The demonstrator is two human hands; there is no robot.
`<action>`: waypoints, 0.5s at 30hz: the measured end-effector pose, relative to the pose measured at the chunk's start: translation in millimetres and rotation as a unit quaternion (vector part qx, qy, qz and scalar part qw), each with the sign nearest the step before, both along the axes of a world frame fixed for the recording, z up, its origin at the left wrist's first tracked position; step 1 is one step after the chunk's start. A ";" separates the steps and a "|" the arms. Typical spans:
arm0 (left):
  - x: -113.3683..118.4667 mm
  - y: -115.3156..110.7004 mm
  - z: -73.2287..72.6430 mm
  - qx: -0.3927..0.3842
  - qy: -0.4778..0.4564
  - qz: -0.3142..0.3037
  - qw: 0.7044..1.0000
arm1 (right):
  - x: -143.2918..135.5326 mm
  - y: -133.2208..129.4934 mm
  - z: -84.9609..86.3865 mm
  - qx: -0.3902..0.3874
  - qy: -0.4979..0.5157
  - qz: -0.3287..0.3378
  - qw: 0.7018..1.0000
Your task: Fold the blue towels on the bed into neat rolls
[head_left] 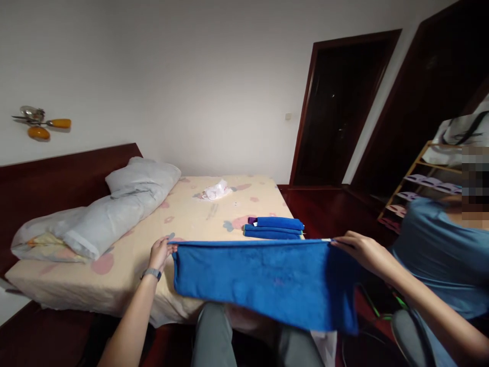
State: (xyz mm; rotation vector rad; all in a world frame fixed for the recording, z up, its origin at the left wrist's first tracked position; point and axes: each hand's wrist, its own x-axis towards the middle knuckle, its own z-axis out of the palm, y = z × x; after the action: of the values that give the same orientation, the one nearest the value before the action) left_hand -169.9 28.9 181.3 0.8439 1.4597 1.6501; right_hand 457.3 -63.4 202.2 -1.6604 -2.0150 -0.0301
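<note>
A blue towel (263, 280) hangs stretched between my two hands, its top edge nearly level and its lower part draping over my knees. My left hand (162, 252) pinches the top left corner, with a watch on that wrist. At the opposite end, my right hand (353, 244) grips the top edge close to a small white tag, the fingers pressed together. Just beyond the towel, a stack of folded blue towels (275, 228) lies on the bed, with a bit of purple showing at its left end.
On the patterned bed sheet (198, 209) lies a crumpled white plastic bag (216, 190). A pale rolled-up quilt (110, 219) rests toward the headboard (69, 178). To my right sits a person in a blue shirt (439, 250), before a slipper rack (416, 176).
</note>
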 end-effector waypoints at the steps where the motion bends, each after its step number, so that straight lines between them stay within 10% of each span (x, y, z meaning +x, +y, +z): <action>1: 1.0 12.9 8.1 0.015 -0.001 0.008 1.000 | -0.6 12.0 1.4 0.014 -0.009 -0.023 1.000; 5: -2.0 41.1 30.8 0.069 -0.004 0.042 0.997 | 0.0 38.3 4.5 0.086 -0.023 -0.073 0.993; 8: -6.7 40.3 17.4 0.083 0.002 0.062 0.995 | 4.6 41.1 -10.3 0.115 -0.009 -0.056 0.992; 11: -4.8 29.8 -29.3 0.059 0.018 0.074 0.995 | 8.2 37.6 -53.1 0.088 0.025 -0.023 0.996; 15: 11.4 10.3 -117.0 -0.015 0.058 0.065 0.996 | 2.8 30.0 -155.2 0.012 0.097 -0.003 0.995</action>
State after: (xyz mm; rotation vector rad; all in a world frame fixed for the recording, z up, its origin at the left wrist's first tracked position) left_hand -158.5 39.2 64.3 0.8562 1.6467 1.6948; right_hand 460.1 -33.5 47.0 -1.5893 -1.8580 0.1024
